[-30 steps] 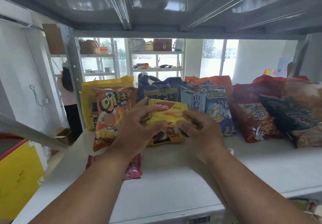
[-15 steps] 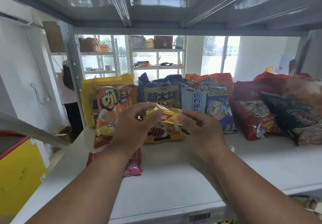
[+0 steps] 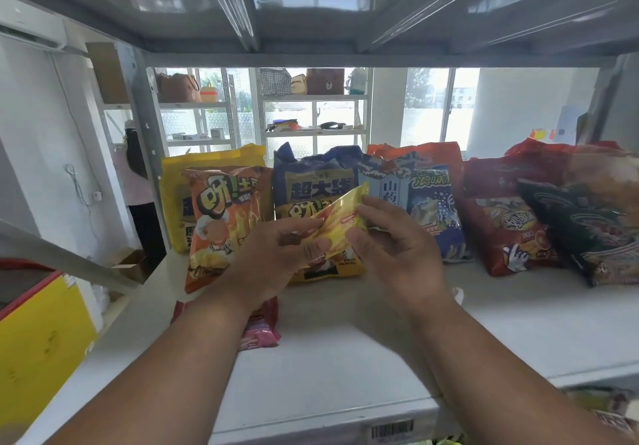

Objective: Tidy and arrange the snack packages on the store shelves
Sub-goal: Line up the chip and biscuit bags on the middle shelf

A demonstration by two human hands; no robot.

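Both forearms are reaching in from the bottom edge over the white shelf (image 3: 345, 358), converging toward the middle. The left hand (image 3: 273, 261) is showing its back to the camera, with its fingers curled inward and its thumb and fingertips pinching the lower left end of a small yellow packet (image 3: 342, 225). The right hand (image 3: 394, 247) is mirroring it, thumb and curled fingers pinching the packet's right side. The packet is being held tilted in the air, its upper corner pointing up and to the right, just in front of the row of bags and above the shelf surface. Behind it a blue bag (image 3: 311, 185) is standing upright, with an orange bag (image 3: 224, 223) leaning to its left in front of a larger yellow bag (image 3: 176, 195). To the right, a light blue bag (image 3: 432, 209), a red bag (image 3: 501, 223) and a dark bag (image 3: 581, 237) are leaning along the shelf. A pink packet (image 3: 262, 330) is lying flat under the left wrist.
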